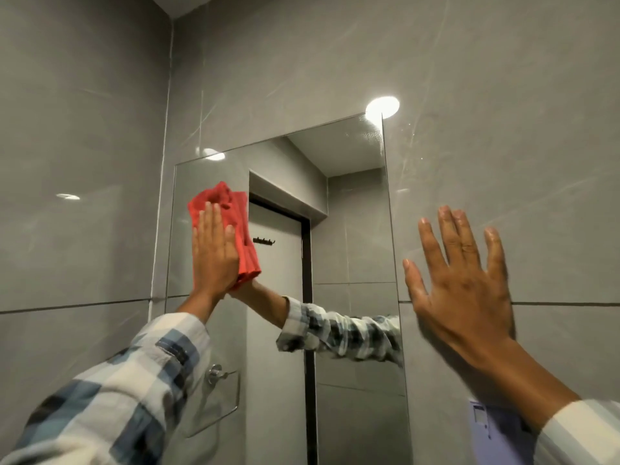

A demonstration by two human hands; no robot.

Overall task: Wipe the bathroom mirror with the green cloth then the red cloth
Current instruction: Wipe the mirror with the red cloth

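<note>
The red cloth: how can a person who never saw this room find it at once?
Look at the tall mirror on the grey tiled wall. Near its upper left corner, the left hand presses the red cloth flat against the glass. It is the only bright red thing here.

The red cloth [235, 213] (bunched, folded) lies pressed flat against the upper left of the frameless, upright wall mirror [352, 229].
</note>
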